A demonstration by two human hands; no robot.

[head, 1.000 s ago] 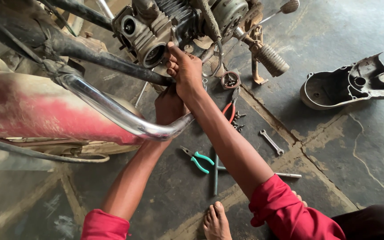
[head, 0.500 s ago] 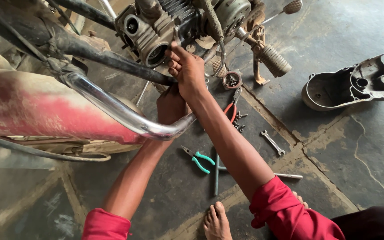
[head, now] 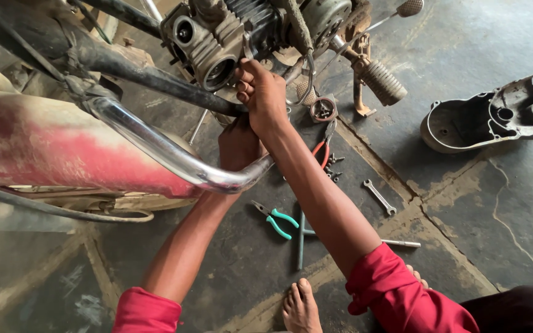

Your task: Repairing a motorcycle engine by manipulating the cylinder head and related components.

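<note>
**Both hands at the underside of a motorcycle engine**

Right hand (head: 261,92) is up against the engine (head: 217,43), far centre of the scene. Fingers curled shut, grip closed around a small part at the base of the cylinder; what exactly it holds is hidden by the fingers. Left hand (head: 237,145) sits just nearer and lower, partly behind the chrome guard bar (head: 174,157), palm toward the engine's underside. Cannot tell whether its grip is open or closed.

Red fuel tank (head: 50,151) fills the left side, dusty and scuffed. A dark frame tube (head: 137,71) runs diagonally from far left to the hands. A ribbed footpeg (head: 382,81) juts out to the right of the engine.

On the concrete floor (head: 495,234):
- detached engine side cover (head: 482,117), far right, lying open side up like a shallow dish; nothing loose visible inside it
- small round cup-like part (head: 323,109) just right of the right wrist; contents too small to tell
- red-handled pliers (head: 322,151) beside the right forearm, a few small bolts (head: 334,168) next to them
- open-ended spanner (head: 379,197) to the right
- green-handled pliers (head: 276,221) between the forearms, near a thin metal rod (head: 301,240)

Bare foot (head: 300,305) at near centre. Red sleeves on both arms.
</note>
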